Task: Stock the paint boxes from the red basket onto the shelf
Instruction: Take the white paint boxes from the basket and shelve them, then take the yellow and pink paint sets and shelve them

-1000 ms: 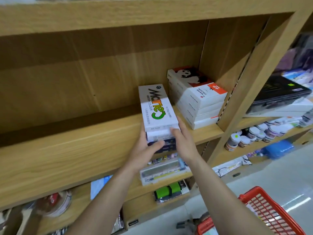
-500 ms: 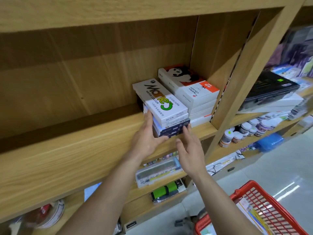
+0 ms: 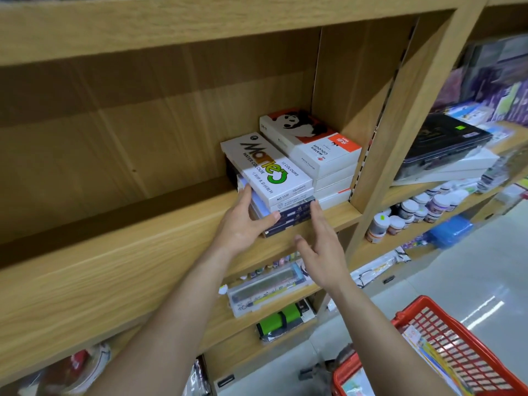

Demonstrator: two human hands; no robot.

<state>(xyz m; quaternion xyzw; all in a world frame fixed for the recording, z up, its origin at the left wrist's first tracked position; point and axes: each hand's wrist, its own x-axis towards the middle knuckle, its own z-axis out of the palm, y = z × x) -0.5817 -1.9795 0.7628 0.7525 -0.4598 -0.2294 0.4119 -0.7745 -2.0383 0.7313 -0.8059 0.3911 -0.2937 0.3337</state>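
A white Marie's water colour box (image 3: 265, 170) tops a stack of paint boxes, with dark blue boxes (image 3: 294, 217) underneath, standing on the wooden shelf (image 3: 128, 252). The stack sits just left of a pile of white panda boxes (image 3: 311, 138) against the shelf's right wall. My left hand (image 3: 243, 224) lies flat against the stack's left side, thumb on the front of the blue boxes. My right hand (image 3: 323, 250) is spread, fingertips touching the stack's front right corner. The red basket (image 3: 463, 352) is at the lower right with printed packs inside.
A slanted wooden post (image 3: 400, 132) divides this bay from the right one, which holds a black case (image 3: 445, 141) and paint jars (image 3: 411, 212). Lower shelves carry a clear pen case (image 3: 268, 287) and a green roll (image 3: 283, 318). The shelf left of the stack is bare wood.
The stack, held up at the shelf edge by both hands a second ago, now rests on the shelf beside the panda boxes. My right hand has slid off to the front corner.
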